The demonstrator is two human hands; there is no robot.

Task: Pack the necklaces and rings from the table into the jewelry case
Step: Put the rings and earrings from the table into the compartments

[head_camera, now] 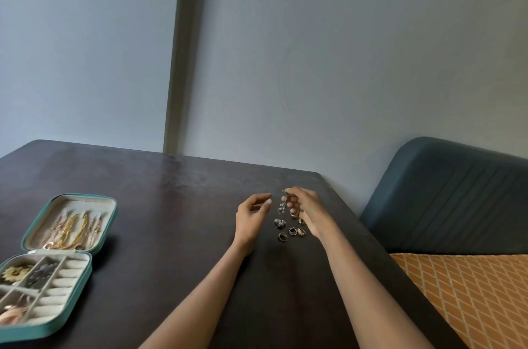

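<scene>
1. Pinching a silver jewelry piece [283, 203], our right hand [307, 210] lifts it clear of the pile so it comes away untangled.
2. Our left hand [251, 215] hovers beside it, fingers loosely curled, holding nothing.
3. Loose rings [291, 230] lie below on the tabletop [177, 205].
4. Jewelry case [57, 263] sits open, well apart at left, its ring rolls bare, we judge ready for them.

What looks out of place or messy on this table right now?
Nothing looks damaged or spilled. The teal zip jewelry case lies open at the left edge of the dark wooden table. A small cluster of loose metal rings lies far from it, below the right hand, which pinches a silver sparkly piece. The left hand hovers alongside.
</scene>
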